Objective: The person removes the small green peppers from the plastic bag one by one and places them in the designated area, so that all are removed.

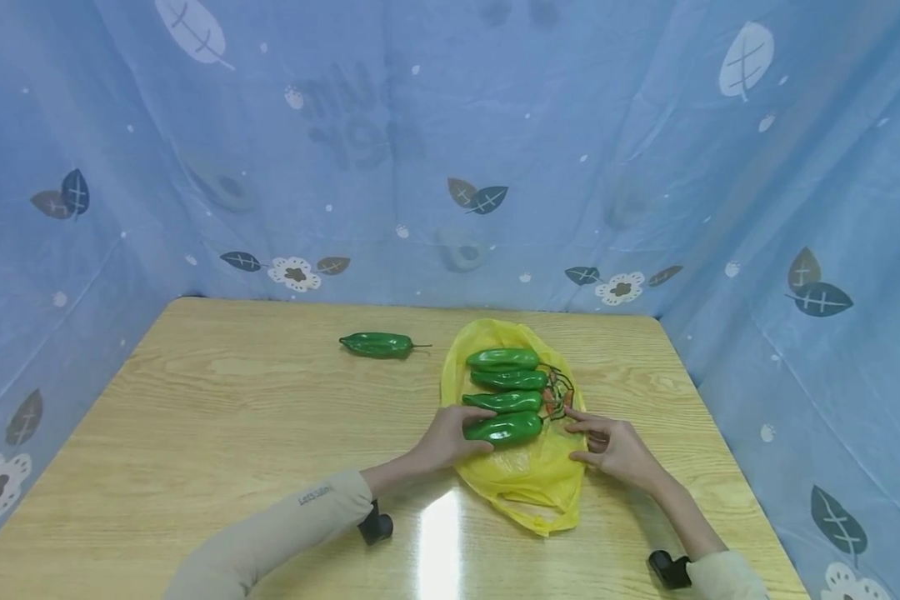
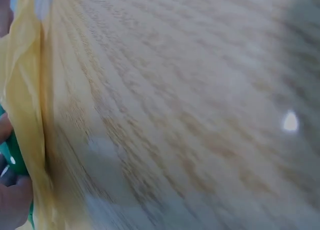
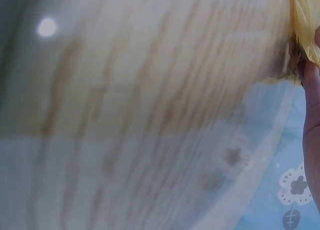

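Observation:
Several long green peppers lie side by side on a yellow plastic bag, with small red-and-green chilies by their stems. My left hand holds the left end of the nearest green pepper, thumb on the near side and fingers on the far side. In the left wrist view, part of that pepper shows behind the bag's fold. My right hand rests at the bag's right edge, fingers relaxed and spread from the thumb, fingertips close to the chilies. Its fingertips touch the bag in the right wrist view.
Another green pepper lies alone on the wooden table, left of the bag. A blue patterned curtain stands around the table's back and sides.

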The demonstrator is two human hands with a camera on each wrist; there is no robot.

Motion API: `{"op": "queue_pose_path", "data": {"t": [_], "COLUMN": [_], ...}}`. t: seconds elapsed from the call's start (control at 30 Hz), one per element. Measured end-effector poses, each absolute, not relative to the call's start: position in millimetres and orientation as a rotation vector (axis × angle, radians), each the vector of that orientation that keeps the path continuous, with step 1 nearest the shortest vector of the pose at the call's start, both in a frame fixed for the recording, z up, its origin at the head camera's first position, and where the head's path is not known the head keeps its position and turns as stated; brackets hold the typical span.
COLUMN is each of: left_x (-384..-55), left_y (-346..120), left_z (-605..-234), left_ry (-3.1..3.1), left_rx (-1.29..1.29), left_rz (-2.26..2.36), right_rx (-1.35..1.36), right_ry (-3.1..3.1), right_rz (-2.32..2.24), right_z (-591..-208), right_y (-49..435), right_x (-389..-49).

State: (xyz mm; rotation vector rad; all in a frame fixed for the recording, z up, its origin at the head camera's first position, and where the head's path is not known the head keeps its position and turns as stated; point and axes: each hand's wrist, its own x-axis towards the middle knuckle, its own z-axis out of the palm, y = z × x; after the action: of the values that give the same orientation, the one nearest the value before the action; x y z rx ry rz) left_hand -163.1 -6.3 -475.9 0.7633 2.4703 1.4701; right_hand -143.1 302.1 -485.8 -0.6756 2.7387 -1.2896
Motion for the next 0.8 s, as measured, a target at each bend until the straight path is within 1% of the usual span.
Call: {"op": "queue_pose_path", "data": {"t": [0.3,0.53,0.8], "left_x": [-164.4,-167.1,-168.0], "left_y": [-21.5,-34.9,-56.3], "left_z": [-462.5,-449.5,-434.8], "left_ry": [2.469,2.451,2.421], "left_rx": [0.717,0.665,0.688], "left_rz": [1.463,1.426,1.412], "right_rx": [-0.642,-0.665,-0.644], "right_ry": [2.714,2.732,2.738], "right_rz": [-1.290,-1.270,-1.269], "right_z": [-480.6,-481.9,-484.5], "right_y": [300.5,300.0,301.7], "right_x": [-142.1,-141.7,-141.8]}}
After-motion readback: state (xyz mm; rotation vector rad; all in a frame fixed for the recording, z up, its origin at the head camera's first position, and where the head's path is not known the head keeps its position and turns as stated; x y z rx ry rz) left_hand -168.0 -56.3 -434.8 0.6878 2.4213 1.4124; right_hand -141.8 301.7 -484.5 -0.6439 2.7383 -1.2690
